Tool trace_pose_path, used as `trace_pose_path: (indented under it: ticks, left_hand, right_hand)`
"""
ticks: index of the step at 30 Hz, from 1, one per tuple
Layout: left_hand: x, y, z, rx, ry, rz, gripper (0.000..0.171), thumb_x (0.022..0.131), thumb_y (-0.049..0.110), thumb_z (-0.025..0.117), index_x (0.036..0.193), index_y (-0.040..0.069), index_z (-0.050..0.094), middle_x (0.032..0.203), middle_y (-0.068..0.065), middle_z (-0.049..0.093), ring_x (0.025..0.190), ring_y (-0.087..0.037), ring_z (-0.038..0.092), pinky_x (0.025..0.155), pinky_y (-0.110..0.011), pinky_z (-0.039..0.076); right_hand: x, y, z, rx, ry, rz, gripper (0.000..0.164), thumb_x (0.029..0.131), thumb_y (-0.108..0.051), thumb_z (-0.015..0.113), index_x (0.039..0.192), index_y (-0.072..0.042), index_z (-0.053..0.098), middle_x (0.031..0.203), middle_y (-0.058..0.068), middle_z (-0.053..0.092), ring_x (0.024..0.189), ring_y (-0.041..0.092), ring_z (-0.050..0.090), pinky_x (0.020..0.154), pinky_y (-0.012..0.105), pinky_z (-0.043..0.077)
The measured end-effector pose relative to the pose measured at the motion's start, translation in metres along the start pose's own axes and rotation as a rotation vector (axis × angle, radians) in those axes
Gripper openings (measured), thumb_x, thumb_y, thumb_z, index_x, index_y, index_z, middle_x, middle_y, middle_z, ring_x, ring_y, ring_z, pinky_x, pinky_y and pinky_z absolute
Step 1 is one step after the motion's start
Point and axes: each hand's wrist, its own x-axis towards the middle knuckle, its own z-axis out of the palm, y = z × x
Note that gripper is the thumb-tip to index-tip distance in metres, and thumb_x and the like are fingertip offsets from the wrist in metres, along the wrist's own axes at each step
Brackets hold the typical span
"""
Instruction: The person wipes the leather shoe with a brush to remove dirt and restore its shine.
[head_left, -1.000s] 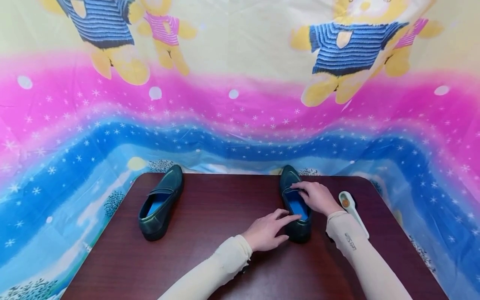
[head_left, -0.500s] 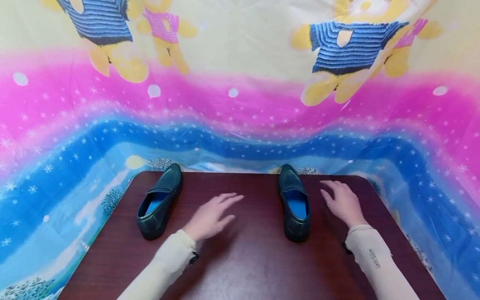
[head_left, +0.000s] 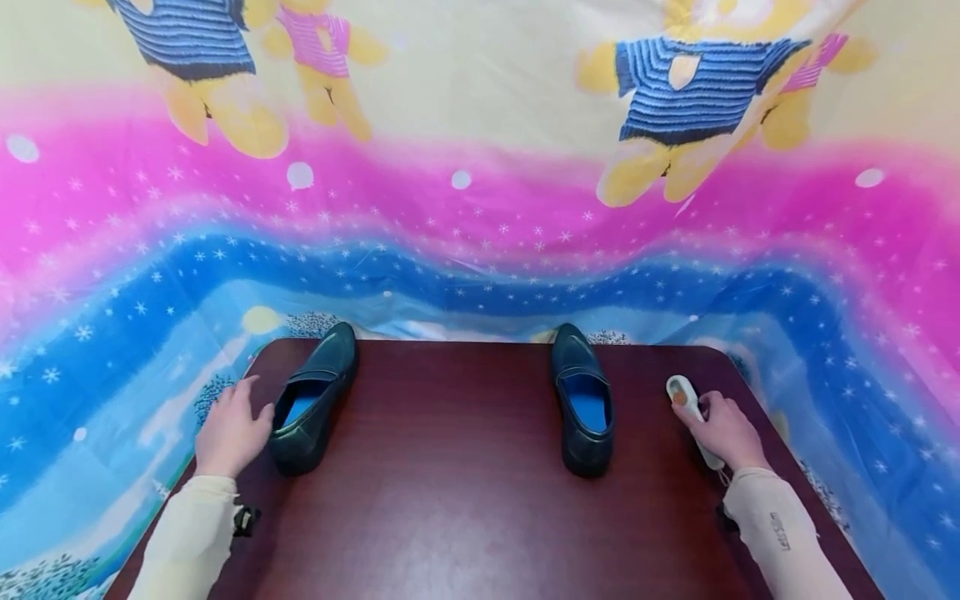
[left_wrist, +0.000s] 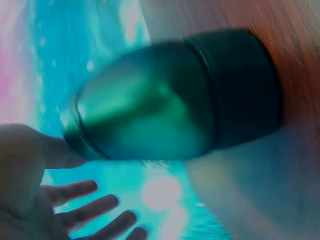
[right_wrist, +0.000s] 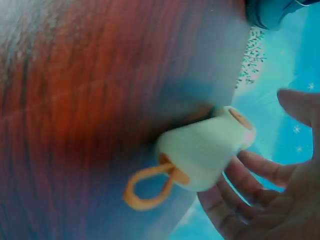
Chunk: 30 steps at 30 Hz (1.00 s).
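Note:
Two dark green loafers with blue insoles lie toes away on the table, the left loafer (head_left: 300,446) tilted outward, the right loafer (head_left: 587,454) near the centre right. My left hand (head_left: 232,433) is at the outer side of the left loafer, thumb by its opening. In the left wrist view the fingers are spread below the heel (left_wrist: 150,105). My right hand (head_left: 726,429) is over a white handle-like tool (right_wrist: 200,150) with an orange spot and an orange loop. In the right wrist view its fingers lie loosely beside the tool, thumb apart; contact is unclear.
The dark reddish-brown table (head_left: 450,483) has rounded far corners. A patterned cloth (head_left: 465,225) with teddy bears and snowflakes hangs right behind and around it. Both loafer toes reach the table's far edge.
My hands have left the right loafer. The left hand has swung left to the left loafer; the right hand has moved right and down to the white tool. Both loafers stay in place.

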Motion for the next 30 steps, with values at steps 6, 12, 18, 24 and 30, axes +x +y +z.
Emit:
trace_pose_path:
  ticks: [6, 12, 18, 24, 30]
  left_hand:
    - [0.003, -0.013, 0.004, -0.123, -0.251, -0.104, 0.061, 0.111, 0.028, 0.04, 0.158, -0.008, 0.025, 0.15, -0.039, 0.042, 0.131, -0.057, 0.048, 0.101, -0.072, 0.042]
    - [0.008, -0.004, 0.005, -0.054, -0.27, -0.092, 0.056, 0.103, 0.016, 0.044, 0.154, -0.008, 0.036, 0.147, -0.04, 0.046, 0.114, -0.053, 0.059, 0.085, -0.062, 0.052]
    - [0.012, -0.006, -0.001, -0.04, -0.321, -0.108, 0.06, 0.098, 0.012, 0.042, 0.152, -0.013, 0.035, 0.145, -0.043, 0.044, 0.105, -0.048, 0.06, 0.08, -0.057, 0.051]
    - [0.012, -0.003, 0.002, -0.021, -0.276, -0.094, 0.059, 0.094, 0.008, 0.041, 0.147, -0.016, 0.042, 0.138, -0.042, 0.051, 0.092, -0.041, 0.06, 0.073, -0.049, 0.048]
    - [0.013, -0.001, 0.004, -0.021, -0.221, -0.067, 0.056, 0.092, 0.004, 0.041, 0.144, -0.018, 0.045, 0.135, -0.043, 0.053, 0.086, -0.04, 0.061, 0.07, -0.046, 0.047]
  right_hand:
    - [0.005, 0.002, 0.005, 0.029, -0.123, 0.053, 0.076, 0.098, -0.052, 0.064, 0.124, 0.017, 0.042, 0.1, 0.029, 0.057, 0.077, 0.032, 0.057, 0.062, 0.043, 0.051]
    - [0.009, 0.004, 0.007, 0.012, -0.104, 0.009, 0.04, 0.105, -0.026, 0.055, 0.111, 0.013, 0.048, 0.086, 0.022, 0.057, 0.07, 0.029, 0.054, 0.063, 0.044, 0.046]
    - [0.01, 0.002, 0.014, -0.002, -0.098, -0.004, 0.031, 0.106, -0.015, 0.051, 0.112, 0.015, 0.047, 0.087, 0.025, 0.058, 0.071, 0.032, 0.055, 0.065, 0.046, 0.047]
    - [0.011, 0.0, 0.014, -0.019, -0.097, -0.024, 0.027, 0.105, -0.011, 0.048, 0.111, 0.015, 0.045, 0.087, 0.026, 0.057, 0.073, 0.033, 0.056, 0.067, 0.048, 0.047]
    - [0.011, 0.002, 0.012, -0.019, -0.1, -0.026, 0.026, 0.105, -0.01, 0.048, 0.11, 0.015, 0.045, 0.087, 0.026, 0.057, 0.074, 0.033, 0.055, 0.068, 0.049, 0.047]
